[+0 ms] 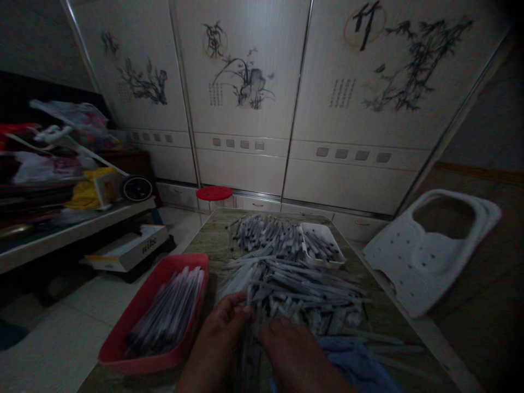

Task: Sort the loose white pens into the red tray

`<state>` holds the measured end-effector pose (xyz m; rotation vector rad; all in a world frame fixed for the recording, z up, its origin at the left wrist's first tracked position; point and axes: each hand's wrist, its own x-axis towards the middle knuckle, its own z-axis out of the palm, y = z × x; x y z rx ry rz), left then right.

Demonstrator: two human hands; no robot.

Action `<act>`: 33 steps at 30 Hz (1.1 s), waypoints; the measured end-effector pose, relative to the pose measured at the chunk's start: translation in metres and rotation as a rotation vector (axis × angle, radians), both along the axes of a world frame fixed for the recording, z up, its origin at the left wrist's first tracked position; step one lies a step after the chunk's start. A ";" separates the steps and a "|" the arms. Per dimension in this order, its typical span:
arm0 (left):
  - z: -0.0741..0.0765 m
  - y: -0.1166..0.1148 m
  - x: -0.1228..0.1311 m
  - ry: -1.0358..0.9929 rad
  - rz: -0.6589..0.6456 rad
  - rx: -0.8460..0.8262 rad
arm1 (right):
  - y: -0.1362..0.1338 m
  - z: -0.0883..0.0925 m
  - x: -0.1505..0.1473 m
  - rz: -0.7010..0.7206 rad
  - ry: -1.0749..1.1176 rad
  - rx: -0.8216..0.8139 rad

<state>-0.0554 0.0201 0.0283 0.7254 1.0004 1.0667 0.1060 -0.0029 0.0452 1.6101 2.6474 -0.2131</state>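
Note:
My left hand (227, 327) is closed, thumb and fingers together around a thin clear pen tube (249, 295) whose tip stands up past the fingers. Beside it, my right hand (289, 346) is curled palm down over the near part of the table, its fingertips hidden and slightly blurred. Ahead of both hands spreads a heap of clear pen barrels (295, 278), with short translucent caps (286, 307) in front of it. A red plastic basket (107, 349) on the left holds many slim clear pens (172, 305) lying lengthwise.
At the table's far end lie dark-tipped pen parts (264, 232) and a white tray (339, 256) with more. A blue cloth (356, 363) lies at my right. Around the table (216, 221) are a red stool (214, 193), a white folded plastic chair (434, 251) and a cardboard box (126, 248).

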 end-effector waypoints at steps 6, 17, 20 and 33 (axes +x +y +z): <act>0.003 -0.001 -0.009 -0.030 0.042 0.001 | 0.008 0.005 -0.021 0.198 -0.116 0.005; 0.010 0.003 -0.016 -0.087 0.076 0.011 | 0.012 -0.002 -0.021 0.355 -0.158 0.034; 0.008 0.004 -0.017 -0.096 0.081 0.016 | 0.011 0.000 -0.020 0.362 -0.152 0.045; 0.024 0.001 -0.016 0.013 0.196 0.071 | 0.014 -0.009 -0.019 0.385 -0.107 0.101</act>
